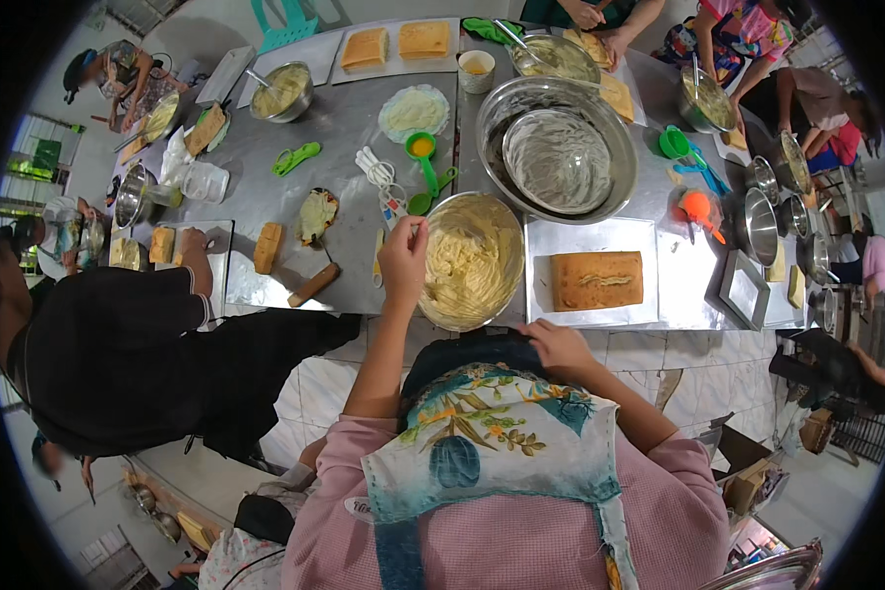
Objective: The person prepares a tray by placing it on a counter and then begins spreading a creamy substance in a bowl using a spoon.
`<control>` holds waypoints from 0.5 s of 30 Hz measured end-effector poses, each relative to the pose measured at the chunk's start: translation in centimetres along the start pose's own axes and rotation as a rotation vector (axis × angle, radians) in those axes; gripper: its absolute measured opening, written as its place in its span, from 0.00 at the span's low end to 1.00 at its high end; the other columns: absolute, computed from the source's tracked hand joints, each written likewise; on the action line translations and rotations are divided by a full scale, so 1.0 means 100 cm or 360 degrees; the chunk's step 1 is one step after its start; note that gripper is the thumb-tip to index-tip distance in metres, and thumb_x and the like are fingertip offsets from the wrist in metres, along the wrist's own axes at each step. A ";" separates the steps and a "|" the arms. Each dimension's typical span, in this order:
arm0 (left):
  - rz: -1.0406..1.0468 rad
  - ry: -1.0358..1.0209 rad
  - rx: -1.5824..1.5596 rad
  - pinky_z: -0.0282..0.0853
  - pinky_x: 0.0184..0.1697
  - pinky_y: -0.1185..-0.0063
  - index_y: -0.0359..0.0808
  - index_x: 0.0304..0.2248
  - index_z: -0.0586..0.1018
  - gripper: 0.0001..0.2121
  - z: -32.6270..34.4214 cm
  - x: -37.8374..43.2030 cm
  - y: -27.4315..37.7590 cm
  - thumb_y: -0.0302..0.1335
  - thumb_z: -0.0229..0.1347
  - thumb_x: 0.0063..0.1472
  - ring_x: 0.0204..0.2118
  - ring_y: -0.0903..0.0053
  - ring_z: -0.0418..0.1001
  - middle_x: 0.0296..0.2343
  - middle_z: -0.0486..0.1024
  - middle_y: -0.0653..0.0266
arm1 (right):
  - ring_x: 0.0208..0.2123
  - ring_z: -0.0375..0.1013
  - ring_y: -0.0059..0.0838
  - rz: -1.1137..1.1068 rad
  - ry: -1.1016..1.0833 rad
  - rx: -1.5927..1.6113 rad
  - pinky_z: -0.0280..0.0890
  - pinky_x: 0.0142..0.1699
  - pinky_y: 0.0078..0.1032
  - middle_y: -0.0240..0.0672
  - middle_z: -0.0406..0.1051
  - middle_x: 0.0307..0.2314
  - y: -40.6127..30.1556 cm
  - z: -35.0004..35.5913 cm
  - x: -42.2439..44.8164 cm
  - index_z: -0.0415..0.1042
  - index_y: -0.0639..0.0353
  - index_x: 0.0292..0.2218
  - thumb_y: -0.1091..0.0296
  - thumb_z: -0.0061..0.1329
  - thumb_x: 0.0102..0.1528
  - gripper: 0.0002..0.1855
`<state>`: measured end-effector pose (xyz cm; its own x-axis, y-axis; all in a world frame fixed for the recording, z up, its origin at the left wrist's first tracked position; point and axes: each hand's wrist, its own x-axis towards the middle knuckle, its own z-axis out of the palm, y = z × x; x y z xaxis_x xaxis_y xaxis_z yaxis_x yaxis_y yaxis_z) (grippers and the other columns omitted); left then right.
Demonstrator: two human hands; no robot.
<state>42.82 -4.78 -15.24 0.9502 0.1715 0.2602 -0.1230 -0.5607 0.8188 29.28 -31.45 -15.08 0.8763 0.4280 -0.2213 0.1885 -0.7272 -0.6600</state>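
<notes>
My left hand [404, 262] is raised at the left rim of a steel mixing bowl [520, 273], its fingers bunched together. Nothing shows between them. Inside that bowl is pale yellow, creamy batter or frosting [468, 258], swirled and smeared up the wall. My right hand [560, 346] is low at the table's front edge, just below a metal tray [535, 295], fingers loosely apart and holding nothing visible. A golden-brown loaf cake [597, 282] with a split top lies on the tray.
Behind stands a large steel basin [487, 147] with a smeared bowl [557, 162] inside. Green measuring cups [422, 145], a corded white appliance [380, 173], a brown block [314, 285] and cake pieces [268, 248] lie leftward. A person in black [118, 354] works close at left; others surround the table.
</notes>
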 end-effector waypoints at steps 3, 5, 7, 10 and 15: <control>-0.0001 0.0001 -0.0015 0.57 0.20 0.79 0.35 0.31 0.74 0.06 -0.003 -0.002 -0.007 0.29 0.53 0.59 0.15 0.79 0.62 0.15 0.66 0.63 | 0.30 0.72 0.40 -0.0084 -0.0008 -0.0460 0.67 0.33 0.34 0.38 0.67 0.31 0.015 -0.019 0.000 0.68 0.50 0.44 0.72 0.45 0.49 0.18; 0.0023 0.0013 -0.0012 0.57 0.19 0.79 0.35 0.31 0.74 0.06 -0.004 -0.003 -0.008 0.29 0.53 0.60 0.15 0.79 0.61 0.15 0.66 0.63 | 0.28 0.71 0.36 -0.0230 0.0161 -0.0746 0.67 0.31 0.32 0.34 0.64 0.28 0.011 -0.031 0.005 0.70 0.48 0.43 0.73 0.46 0.43 0.22; 0.0017 0.0009 0.0034 0.56 0.19 0.80 0.35 0.31 0.75 0.05 -0.007 -0.002 -0.006 0.28 0.53 0.59 0.15 0.79 0.60 0.14 0.65 0.64 | 0.28 0.71 0.36 -0.0248 0.0217 -0.0694 0.67 0.31 0.31 0.34 0.64 0.28 0.003 -0.033 0.010 0.70 0.48 0.43 0.72 0.46 0.45 0.21; 0.0014 0.0030 0.0055 0.56 0.19 0.80 0.35 0.30 0.74 0.05 -0.008 -0.002 -0.004 0.28 0.54 0.59 0.15 0.79 0.60 0.14 0.64 0.64 | 0.28 0.71 0.37 -0.0169 0.0268 -0.0525 0.67 0.31 0.32 0.35 0.65 0.28 -0.020 -0.026 0.013 0.70 0.50 0.42 0.70 0.46 0.49 0.16; -0.0023 0.0037 0.0047 0.57 0.19 0.79 0.35 0.30 0.74 0.05 -0.007 -0.003 -0.003 0.27 0.54 0.58 0.15 0.78 0.61 0.14 0.65 0.64 | 0.29 0.71 0.43 0.0334 0.0278 -0.0173 0.66 0.33 0.36 0.39 0.67 0.30 -0.040 0.004 0.014 0.69 0.55 0.40 0.64 0.44 0.55 0.12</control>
<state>42.40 -4.11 -15.23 0.9448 0.1983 0.2607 -0.1007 -0.5815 0.8073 29.53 -27.76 -13.09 0.9624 0.1701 -0.2120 0.0331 -0.8475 -0.5298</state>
